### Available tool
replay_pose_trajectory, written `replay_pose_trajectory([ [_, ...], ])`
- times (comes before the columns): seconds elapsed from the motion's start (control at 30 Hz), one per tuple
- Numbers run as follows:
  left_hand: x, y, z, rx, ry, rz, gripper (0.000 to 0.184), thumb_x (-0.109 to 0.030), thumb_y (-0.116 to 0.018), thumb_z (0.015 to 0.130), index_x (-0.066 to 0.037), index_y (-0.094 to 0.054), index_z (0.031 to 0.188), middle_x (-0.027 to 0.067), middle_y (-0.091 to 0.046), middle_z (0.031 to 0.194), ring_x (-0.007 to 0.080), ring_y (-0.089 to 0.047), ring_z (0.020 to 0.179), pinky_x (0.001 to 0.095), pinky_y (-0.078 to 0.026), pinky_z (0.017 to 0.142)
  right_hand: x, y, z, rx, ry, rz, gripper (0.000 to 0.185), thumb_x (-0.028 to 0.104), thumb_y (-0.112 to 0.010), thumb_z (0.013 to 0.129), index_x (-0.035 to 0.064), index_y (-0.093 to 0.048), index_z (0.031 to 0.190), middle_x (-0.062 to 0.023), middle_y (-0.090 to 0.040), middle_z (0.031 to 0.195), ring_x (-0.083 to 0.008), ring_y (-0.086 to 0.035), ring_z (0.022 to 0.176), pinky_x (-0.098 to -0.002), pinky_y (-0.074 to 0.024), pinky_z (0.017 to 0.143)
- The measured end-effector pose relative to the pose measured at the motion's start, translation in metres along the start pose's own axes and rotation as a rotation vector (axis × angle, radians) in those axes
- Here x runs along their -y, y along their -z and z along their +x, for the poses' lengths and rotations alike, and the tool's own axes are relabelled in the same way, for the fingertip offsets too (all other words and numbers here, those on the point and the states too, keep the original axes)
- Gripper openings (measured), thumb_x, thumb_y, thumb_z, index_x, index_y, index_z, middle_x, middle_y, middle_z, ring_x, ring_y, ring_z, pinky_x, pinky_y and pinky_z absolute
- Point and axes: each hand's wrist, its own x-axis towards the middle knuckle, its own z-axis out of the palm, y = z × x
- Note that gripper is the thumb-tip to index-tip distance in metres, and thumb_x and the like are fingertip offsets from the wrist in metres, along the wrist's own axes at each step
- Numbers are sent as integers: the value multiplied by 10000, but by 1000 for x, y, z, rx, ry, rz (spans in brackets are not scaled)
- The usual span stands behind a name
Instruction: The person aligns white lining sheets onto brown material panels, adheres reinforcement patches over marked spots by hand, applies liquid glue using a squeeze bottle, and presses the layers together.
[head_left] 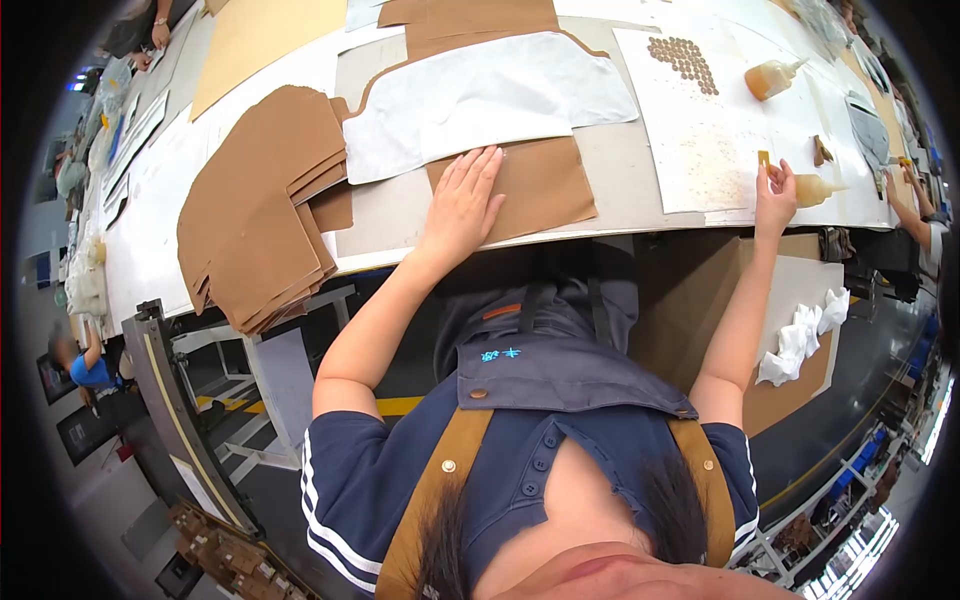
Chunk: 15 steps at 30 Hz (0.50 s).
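My left hand [465,200] lies flat, fingers stretched, on a brown sheet [545,185] near the table's front edge. Its fingertips reach the lower edge of a white panel [490,95] with a brown border. At the right, my right hand [776,195] pinches a small yellowish piece [764,160] between its fingertips. Beside that hand lies a bottle [812,190] with a pointed nozzle, partly hidden. Another bottle [770,79], holding amber liquid, lies farther back. Small brown discs [684,62] are laid out on a white board [700,135].
A stack of brown sheets [255,200] overhangs the front edge at the left. A small brown scrap [822,151] is beside the bottles. Crumpled white material [800,340] sits on a board below the table. Other people work at both far sides.
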Motion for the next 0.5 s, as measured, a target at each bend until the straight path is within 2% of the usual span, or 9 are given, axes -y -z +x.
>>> replay_pose_trajectory([
  [0.03,-1,2,-1,15,-3,2,624,-147,-649,951,8,-413,1508,180,-484,1512,362,-437,1416,456,-365,1170,19,-3,-5,-8,3,114,467,111,-731,928,-12,-597,1358,-100,-733,1119,-206,-699,1059,-359,-527,987],
  [0.13,-1,5,-4,41,-6,-7,645,-148,-655,952,9,-394,1520,181,-471,1525,357,-427,1429,451,-358,1180,121,-19,-44,288,120,401,453,23,-700,922,-12,-588,1359,-78,-711,1169,-176,-657,1142,-364,-478,1063],
  [0.17,-1,6,-5,37,-1,-19,654,-147,-659,950,8,-386,1524,184,-468,1526,360,-426,1430,451,-358,1181,139,-28,-57,402,218,346,452,14,-713,888,-1,-603,1327,-76,-703,1161,-193,-633,1193,-380,-430,1115],
  [0.2,-2,6,-5,32,4,-31,663,-146,-663,949,7,-378,1529,187,-466,1527,363,-425,1430,451,-358,1182,159,-38,-70,453,442,245,452,19,-726,858,9,-614,1296,-72,-698,1152,-209,-617,1219,-404,-388,1149],
  [0.23,-2,6,-5,25,10,-43,673,-145,-667,948,6,-371,1533,190,-463,1528,365,-425,1431,450,-357,1183,180,-51,-87,540,407,316,452,40,-742,849,20,-618,1283,-87,-690,1150,-231,-610,1233,-422,-374,1151],
  [0.3,-2,6,-7,15,56,-103,700,-144,-682,940,3,-356,1541,201,-461,1525,371,-429,1427,455,-363,1179,202,-76,-111,610,589,286,643,59,-778,822,32,-527,1413,-84,-687,1117,-259,-624,1177,-430,-378,1136],
  [0.37,-1,6,-8,-2,95,-147,724,-147,-697,931,2,-346,1547,212,-460,1520,377,-433,1422,459,-371,1173,215,-98,-126,681,697,268,709,95,-772,837,28,-462,1471,-77,-692,1124,-251,-630,1142,-438,-375,1142],
  [0.5,-2,6,-10,-31,126,-187,760,-153,-721,916,0,-337,1553,224,-461,1508,385,-442,1412,463,-384,1161,238,-123,-142,680,779,220,705,126,-749,862,16,-440,1485,-86,-695,1127,-258,-627,1122,-456,-377,1144],
])
